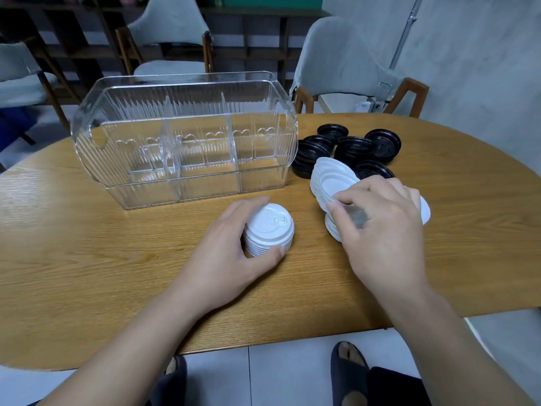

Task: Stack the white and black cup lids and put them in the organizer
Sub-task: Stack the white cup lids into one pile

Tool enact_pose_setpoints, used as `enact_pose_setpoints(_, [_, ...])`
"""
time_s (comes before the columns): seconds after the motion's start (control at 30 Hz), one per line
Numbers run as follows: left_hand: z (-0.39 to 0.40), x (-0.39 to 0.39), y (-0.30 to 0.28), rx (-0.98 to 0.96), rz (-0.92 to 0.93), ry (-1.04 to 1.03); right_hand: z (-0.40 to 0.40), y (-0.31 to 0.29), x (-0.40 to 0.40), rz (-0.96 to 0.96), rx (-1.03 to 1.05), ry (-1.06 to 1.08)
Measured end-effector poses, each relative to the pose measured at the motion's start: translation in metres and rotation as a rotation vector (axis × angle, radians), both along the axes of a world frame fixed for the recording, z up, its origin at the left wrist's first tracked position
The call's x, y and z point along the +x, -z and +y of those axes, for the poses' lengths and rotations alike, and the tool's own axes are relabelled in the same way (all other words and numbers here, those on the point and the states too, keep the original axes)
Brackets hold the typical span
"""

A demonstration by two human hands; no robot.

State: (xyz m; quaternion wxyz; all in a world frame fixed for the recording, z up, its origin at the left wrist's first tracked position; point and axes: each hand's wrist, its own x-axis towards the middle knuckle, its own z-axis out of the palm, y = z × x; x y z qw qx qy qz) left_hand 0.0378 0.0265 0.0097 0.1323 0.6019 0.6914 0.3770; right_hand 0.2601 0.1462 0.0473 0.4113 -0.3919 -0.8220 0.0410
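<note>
A short stack of white lids (270, 227) stands on the wooden table (87, 244) in front of me, and my left hand (231, 250) grips it from the left side. To the right, my right hand (380, 227) pinches the edge of a white lid among a loose, tilted pile of white lids (328, 177). Several black lids (351, 150) lie in small stacks behind that pile. The clear plastic organizer (187, 183) with ribbed walls and dividers sits at the back left, with nothing in its compartments.
Grey upholstered chairs (336, 68) stand behind the table. The table's front edge curves just above my feet in dark sandals (349, 373) on the tiled floor. Bare wood stretches to the left of the stack.
</note>
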Motion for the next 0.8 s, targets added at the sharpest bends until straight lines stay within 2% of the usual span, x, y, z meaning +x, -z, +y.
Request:
enact_pose_setpoints(0.27, [0.0, 0.0, 0.0, 0.006, 0.0, -0.003, -0.007, -0.006, 0.006, 0.06, -0.099, 0.035])
enact_pose_setpoints(0.4, [0.0, 0.001, -0.001, 0.021, -0.009, -0.009, -0.016, -0.008, -0.002, 0.201, -0.088, -0.088])
enact_pose_setpoints(0.53, [-0.003, 0.006, -0.006, 0.076, -0.108, -0.003, -0.029, -0.012, -0.013, 0.294, -0.113, -0.228])
enact_pose_setpoints(0.6, [-0.004, 0.008, -0.01, 0.14, -0.139, 0.007, -0.038, -0.013, -0.019, 0.345, -0.213, -0.286])
enact_pose_setpoints(0.8, [-0.004, 0.007, -0.014, 0.356, -0.183, -0.011, -0.047, -0.015, -0.038, 0.728, -0.785, -0.474])
